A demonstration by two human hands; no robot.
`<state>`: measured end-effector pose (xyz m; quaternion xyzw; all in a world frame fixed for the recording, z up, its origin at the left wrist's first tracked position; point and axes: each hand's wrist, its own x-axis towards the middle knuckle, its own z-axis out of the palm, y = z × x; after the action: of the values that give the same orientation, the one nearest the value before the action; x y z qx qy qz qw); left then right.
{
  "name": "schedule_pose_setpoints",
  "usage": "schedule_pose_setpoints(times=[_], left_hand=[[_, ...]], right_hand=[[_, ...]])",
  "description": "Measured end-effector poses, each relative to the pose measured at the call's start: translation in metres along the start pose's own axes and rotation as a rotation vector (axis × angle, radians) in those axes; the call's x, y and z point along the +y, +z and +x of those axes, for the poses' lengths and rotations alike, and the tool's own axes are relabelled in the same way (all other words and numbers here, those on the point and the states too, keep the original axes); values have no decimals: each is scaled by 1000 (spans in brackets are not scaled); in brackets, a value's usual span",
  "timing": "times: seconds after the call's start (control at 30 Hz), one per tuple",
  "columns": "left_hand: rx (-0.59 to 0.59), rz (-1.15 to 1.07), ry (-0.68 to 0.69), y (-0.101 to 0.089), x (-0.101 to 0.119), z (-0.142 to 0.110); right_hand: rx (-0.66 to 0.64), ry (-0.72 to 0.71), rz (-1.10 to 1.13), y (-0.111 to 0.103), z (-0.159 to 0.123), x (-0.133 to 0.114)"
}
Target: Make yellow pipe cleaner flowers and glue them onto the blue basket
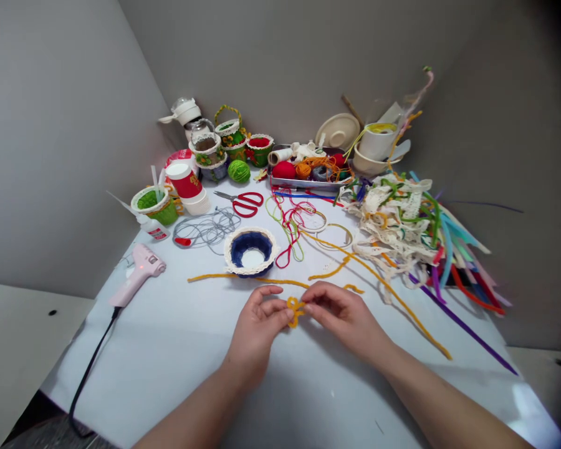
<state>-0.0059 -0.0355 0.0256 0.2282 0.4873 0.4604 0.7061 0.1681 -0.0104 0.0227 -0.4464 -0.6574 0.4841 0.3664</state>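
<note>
A small flower shape bent from yellow pipe cleaner (293,304) is between my two hands, low over the front middle of the table. My left hand (264,321) pinches its left side between thumb and fingers. On its right side, the thumb and index finger of my right hand (341,312) close on a petal or end; the fingertips partly cover it. Just beyond my hands stands a dark blue bowl-shaped basket (251,251) with a white lace rim. A straight yellow pipe cleaner (210,277) lies in front of and partly behind that basket.
At left lies a pink glue gun (138,274) with a black cord. Red-handled scissors (247,204), grey yarn (210,227) and small lace-rimmed baskets (259,149) are farther back. A tray of yarn (308,183) stands at the back; lace and pipe cleaners (397,218) heap at right.
</note>
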Motion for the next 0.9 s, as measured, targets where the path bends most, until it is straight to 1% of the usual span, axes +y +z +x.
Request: schedule_pose_setpoints(times=[0.1, 0.2, 0.33, 0.47, 0.6, 0.7, 0.77, 0.83, 0.9], left_hand=[[4, -31, -51, 2, 1, 0], [26, -46, -59, 3, 1, 0], [77, -82, -10, 7, -2, 1], [152, -88, 51, 11, -3, -1], [206, -110, 82, 14, -3, -2], [208, -122, 84, 13, -4, -2], [175, -100, 89, 11, -5, 0], [137, -43, 115, 10, -7, 1], [124, 26, 159, 8, -8, 1]], right_hand=[[-23, 54, 63, -1, 0, 0], [-7, 126, 115, 1, 0, 0], [39, 206, 202, 6, 1, 1], [87, 249, 263, 14, 0, 2], [109, 286, 299, 19, -1, 1], [103, 328, 329, 18, 0, 0], [89, 345, 331, 16, 1, -1], [81, 329, 295, 13, 1, -2], [81, 290, 232, 12, 1, -4]])
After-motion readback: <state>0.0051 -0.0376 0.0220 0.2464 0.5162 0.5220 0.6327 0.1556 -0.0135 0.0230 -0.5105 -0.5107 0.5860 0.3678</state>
